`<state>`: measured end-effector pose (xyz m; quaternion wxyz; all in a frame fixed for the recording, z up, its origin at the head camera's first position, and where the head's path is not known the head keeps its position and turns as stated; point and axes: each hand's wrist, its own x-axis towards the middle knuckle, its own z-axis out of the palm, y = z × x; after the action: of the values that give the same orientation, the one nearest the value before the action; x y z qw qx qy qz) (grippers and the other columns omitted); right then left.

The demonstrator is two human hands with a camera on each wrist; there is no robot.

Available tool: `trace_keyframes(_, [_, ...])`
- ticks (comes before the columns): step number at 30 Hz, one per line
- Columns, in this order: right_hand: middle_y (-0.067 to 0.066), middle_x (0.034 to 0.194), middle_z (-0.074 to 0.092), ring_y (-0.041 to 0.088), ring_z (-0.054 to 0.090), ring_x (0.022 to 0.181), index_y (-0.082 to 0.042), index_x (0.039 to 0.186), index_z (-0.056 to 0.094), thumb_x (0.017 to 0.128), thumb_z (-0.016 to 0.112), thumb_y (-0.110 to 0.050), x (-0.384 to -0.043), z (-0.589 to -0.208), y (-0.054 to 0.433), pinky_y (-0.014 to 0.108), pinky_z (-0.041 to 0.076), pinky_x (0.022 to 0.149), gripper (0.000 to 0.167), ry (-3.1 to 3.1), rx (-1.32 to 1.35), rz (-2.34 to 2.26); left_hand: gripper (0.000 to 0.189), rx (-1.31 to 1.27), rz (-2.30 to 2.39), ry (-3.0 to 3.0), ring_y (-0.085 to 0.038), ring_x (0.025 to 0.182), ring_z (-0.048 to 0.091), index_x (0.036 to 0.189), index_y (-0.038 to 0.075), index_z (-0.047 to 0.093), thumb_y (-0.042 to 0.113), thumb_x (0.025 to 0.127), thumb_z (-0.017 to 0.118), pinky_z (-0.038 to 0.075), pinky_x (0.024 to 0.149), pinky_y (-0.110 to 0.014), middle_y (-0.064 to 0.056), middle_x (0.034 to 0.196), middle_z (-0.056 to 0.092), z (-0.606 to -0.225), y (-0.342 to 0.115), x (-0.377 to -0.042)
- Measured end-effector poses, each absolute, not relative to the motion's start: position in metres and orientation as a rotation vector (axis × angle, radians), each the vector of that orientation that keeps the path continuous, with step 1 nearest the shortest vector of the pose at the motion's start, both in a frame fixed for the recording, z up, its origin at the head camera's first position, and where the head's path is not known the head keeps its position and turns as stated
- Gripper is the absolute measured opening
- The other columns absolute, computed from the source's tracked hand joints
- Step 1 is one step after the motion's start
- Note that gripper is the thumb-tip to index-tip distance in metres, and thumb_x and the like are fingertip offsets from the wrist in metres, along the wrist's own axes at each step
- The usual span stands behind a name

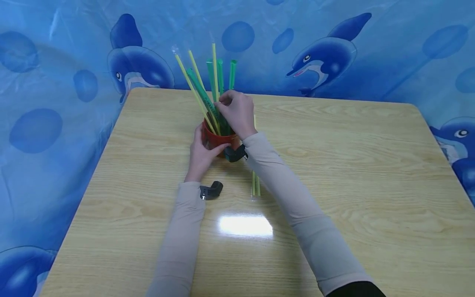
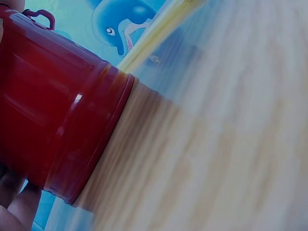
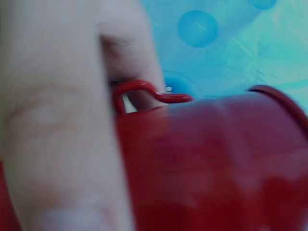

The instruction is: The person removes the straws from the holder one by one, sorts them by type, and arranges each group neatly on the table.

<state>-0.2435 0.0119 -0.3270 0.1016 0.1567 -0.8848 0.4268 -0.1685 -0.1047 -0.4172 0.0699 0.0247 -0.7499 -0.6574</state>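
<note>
A small red bucket (image 1: 219, 141) holds several long yellow straws (image 1: 188, 77) in clear wrappers and several green wrapped straws (image 1: 232, 74). My left hand (image 1: 202, 154) grips the bucket from the left, its thumb across the front. Above the rim, my right hand (image 1: 237, 111) pinches a yellow straw (image 1: 215, 70) standing among the green ones. The left wrist view shows the bucket's side (image 2: 57, 106) tilted by the camera, with fingers (image 2: 24, 204) at its lower edge. Up close in the right wrist view, a finger (image 3: 62, 125) covers part of the bucket (image 3: 207, 159).
Two yellow straws (image 1: 256, 185) lie on the wooden table (image 1: 352, 173), partly hidden under the right forearm. A blue dolphin-print sheet (image 1: 259, 57) hangs behind the table's far edge. Each wrist wears a black camera (image 1: 211, 191).
</note>
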Motion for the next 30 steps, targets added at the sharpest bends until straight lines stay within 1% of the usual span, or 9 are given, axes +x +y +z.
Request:
trace_keyframes(4, [0.011, 0.086, 0.07, 0.018, 0.064, 0.077, -0.001, 0.092, 0.071, 0.085, 0.071, -0.017, -0.246, -0.326, 0.018, 0.024, 0.052, 0.068, 0.017, -2.551, 0.496, 1.469, 0.085, 0.075, -1.982, -2.249, -0.011, 0.133, 0.035, 0.144, 0.013, 0.028, 0.019, 0.077, 0.079, 0.031, 0.108, -0.023, -0.004, 0.144, 0.039, -0.415, -0.105, -0.168])
trace_keyframes(9, [0.011, 0.086, 0.069, 0.017, 0.064, 0.073, 0.0, 0.095, 0.071, 0.086, 0.069, -0.013, -0.246, -0.322, 0.029, 0.024, 0.053, 0.066, 0.016, -2.427, 0.511, 1.701, 0.086, 0.074, -1.988, -2.249, -0.012, 0.133, 0.035, 0.144, 0.013, 0.028, 0.02, 0.076, 0.08, 0.03, 0.109, -0.024, -0.004, 0.144, 0.04, -0.414, -0.104, -0.169])
trace_keyframes(13, [0.013, 0.088, 0.07, 0.019, 0.065, 0.076, 0.002, 0.095, 0.07, 0.086, 0.068, -0.01, -0.245, -0.316, 0.037, 0.027, 0.055, 0.07, 0.016, -2.306, 0.545, 1.841, 0.086, 0.09, -1.981, -2.254, -0.012, 0.133, 0.035, 0.144, 0.013, 0.029, 0.022, 0.076, 0.081, 0.031, 0.108, -0.024, -0.004, 0.144, 0.04, -0.415, -0.104, -0.168])
trace_keyframes(19, [0.015, 0.089, 0.069, 0.024, 0.066, 0.079, 0.006, 0.096, 0.069, 0.086, 0.066, -0.006, -0.245, -0.31, 0.045, 0.03, 0.056, 0.076, 0.016, -2.207, 0.558, 1.954, 0.085, 0.086, -2.014, -2.222, -0.012, 0.133, 0.035, 0.143, 0.012, 0.029, 0.021, 0.076, 0.081, 0.032, 0.108, -0.025, -0.003, 0.144, 0.04, -0.416, -0.104, -0.168])
trace_keyframes(25, [0.017, 0.089, 0.069, 0.029, 0.065, 0.079, 0.008, 0.096, 0.068, 0.088, 0.065, -0.004, -0.244, -0.309, 0.05, 0.031, 0.055, 0.076, 0.014, -2.166, 0.581, 1.938, 0.085, 0.079, -2.003, -2.228, -0.012, 0.133, 0.035, 0.144, 0.013, 0.028, 0.022, 0.077, 0.08, 0.032, 0.108, -0.026, -0.003, 0.144, 0.04, -0.417, -0.104, -0.168])
trace_keyframes(30, [0.018, 0.089, 0.068, 0.019, 0.065, 0.075, 0.009, 0.096, 0.067, 0.088, 0.064, -0.002, -0.241, -0.306, 0.057, 0.03, 0.054, 0.077, 0.013, -2.145, 0.547, 1.926, 0.085, 0.056, -2.005, -2.22, -0.013, 0.133, 0.034, 0.144, 0.013, 0.028, 0.022, 0.077, 0.079, 0.032, 0.108, -0.026, -0.002, 0.144, 0.04, -0.417, -0.105, -0.168])
